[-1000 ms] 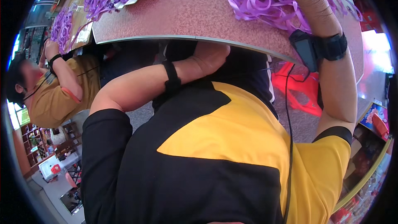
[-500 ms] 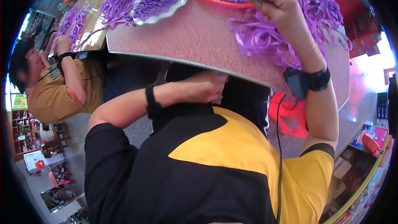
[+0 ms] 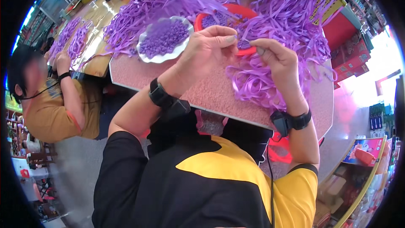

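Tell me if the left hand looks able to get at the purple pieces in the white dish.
Probably yes: the left hand is just to the right of the white dish, and nothing seems to cover the purple pieces. Its fingers look pinched, though; whether they hold anything is unclear.

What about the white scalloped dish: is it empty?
No, small purple pieces cover most of the white scalloped dish.

Bright glare on the floor point(image 3: 351, 112) at right, sheen on the wooden table point(image 3: 98, 22), fisheye-bent edges.
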The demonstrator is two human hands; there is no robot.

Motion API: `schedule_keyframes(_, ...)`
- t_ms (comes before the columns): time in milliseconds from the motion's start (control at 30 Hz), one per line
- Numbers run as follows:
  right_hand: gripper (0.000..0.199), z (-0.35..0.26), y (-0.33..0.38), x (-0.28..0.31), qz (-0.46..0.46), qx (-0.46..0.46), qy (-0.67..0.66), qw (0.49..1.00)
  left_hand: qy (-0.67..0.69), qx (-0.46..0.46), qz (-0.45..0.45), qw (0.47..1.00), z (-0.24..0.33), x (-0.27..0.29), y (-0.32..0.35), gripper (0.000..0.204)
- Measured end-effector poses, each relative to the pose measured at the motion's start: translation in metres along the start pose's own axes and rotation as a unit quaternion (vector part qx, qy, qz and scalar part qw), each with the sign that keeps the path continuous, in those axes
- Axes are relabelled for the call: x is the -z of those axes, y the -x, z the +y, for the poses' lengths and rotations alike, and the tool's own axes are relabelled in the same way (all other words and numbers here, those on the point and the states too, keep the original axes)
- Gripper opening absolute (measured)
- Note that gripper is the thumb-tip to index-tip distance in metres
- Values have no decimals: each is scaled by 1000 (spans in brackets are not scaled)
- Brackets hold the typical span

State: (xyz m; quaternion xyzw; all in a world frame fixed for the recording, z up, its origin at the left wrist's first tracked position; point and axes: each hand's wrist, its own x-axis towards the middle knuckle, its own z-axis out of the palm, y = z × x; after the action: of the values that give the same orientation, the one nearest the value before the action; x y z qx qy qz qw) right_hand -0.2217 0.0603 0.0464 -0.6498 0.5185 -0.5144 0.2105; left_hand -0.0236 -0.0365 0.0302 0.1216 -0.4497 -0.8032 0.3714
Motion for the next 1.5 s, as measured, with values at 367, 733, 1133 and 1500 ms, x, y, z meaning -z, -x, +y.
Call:
schedule_keyframes(367, 19, -3, -3, 1, 7, 17, 88, 996, 58, 14, -22, 998, -20, 5, -11, 19)
schedule_keyframes(733, 18, -4, -3, 0, 5, 30, 106, 994, 103, 25, 1, 994, -26, 3, -10, 16)
schedule_keyframes(1133, 19, -2, -3, -2, 6, 30, 114, 993, 91, 21, -14, 996, -28, 9, -9, 16)
schedule_keyframes(1500, 21, -3, -1, -7, -8, 58, 174, 983, 4, 20, 32, 999, -27, -8, -6, 18)
